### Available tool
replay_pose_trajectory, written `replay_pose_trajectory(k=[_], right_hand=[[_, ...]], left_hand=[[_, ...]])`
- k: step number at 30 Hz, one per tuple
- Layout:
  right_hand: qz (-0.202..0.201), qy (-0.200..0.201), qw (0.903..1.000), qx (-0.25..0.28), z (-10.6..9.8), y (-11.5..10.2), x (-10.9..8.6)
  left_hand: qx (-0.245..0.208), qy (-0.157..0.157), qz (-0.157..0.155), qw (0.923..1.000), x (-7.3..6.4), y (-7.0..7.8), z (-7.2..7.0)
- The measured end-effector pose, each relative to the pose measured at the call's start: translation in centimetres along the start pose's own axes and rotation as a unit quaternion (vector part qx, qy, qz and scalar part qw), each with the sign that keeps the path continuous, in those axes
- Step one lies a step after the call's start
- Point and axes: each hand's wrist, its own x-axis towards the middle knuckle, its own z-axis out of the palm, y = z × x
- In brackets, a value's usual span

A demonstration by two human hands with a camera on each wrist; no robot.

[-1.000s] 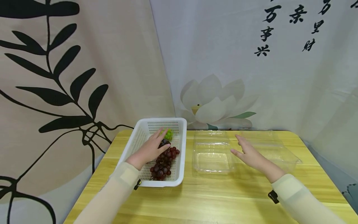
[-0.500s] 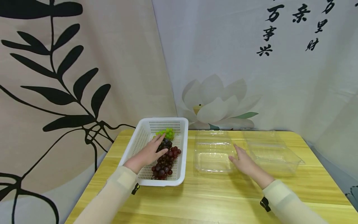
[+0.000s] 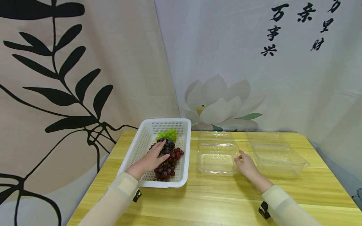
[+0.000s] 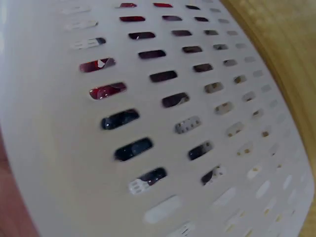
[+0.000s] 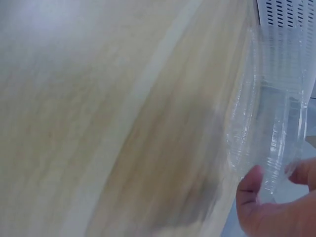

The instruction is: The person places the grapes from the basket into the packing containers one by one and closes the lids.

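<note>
My left hand [image 3: 149, 159] is over the white plastic basket [image 3: 187, 157], fingers spread and fairly straight. Beneath and beside it lie bunches of black grapes [image 3: 169, 143], dark red grapes [image 3: 164, 172] and green grapes [image 3: 171, 135]. Whether its fingertips touch the grapes cannot be told. My right hand [image 3: 249, 168] is at the right edge of a clear plastic container [image 3: 217, 161], thumb and finger bent about that edge. In the right wrist view the thumb [image 5: 249, 185] and a finger stand on either side of the clear plastic. The left wrist view shows mostly the basket's slotted wall [image 4: 74, 148].
A second clear plastic container [image 3: 278, 155] stands to the right of the right hand, its lid part leaning back. Everything sits on a wooden table [image 3: 209, 201]. A printed curtain [image 3: 127, 62] hangs behind the table's back edge.
My right hand has come down and leftward to the container's edge, and its thumb and fingers have drawn closer together. My left hand has dipped slightly toward the grapes and uncovered the green bunch.
</note>
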Motion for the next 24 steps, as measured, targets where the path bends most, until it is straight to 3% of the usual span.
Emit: replay_pose_trajectory(k=[4, 10, 18, 24], right_hand=[[0.003, 0.015, 0.9999, 0.000, 0.3, 0.3, 0.2], [0.005, 0.030, 0.9991, 0.028, 0.6, 0.4, 0.5], [0.027, 0.029, 0.9975, 0.059, 0.8, 0.2, 0.6], [0.022, 0.031, 0.9977, 0.056, 0.8, 0.1, 0.7]], left_hand=[[-0.028, -0.003, -0.011, 0.9995, -0.2, -0.3, 0.3], [-0.081, -0.008, -0.052, 0.9954, -0.2, -0.8, 0.7], [-0.101, -0.017, -0.086, 0.9909, -0.1, -1.5, 1.8], [-0.135, -0.036, -0.117, 0.9832, -0.2, -2.0, 2.7]])
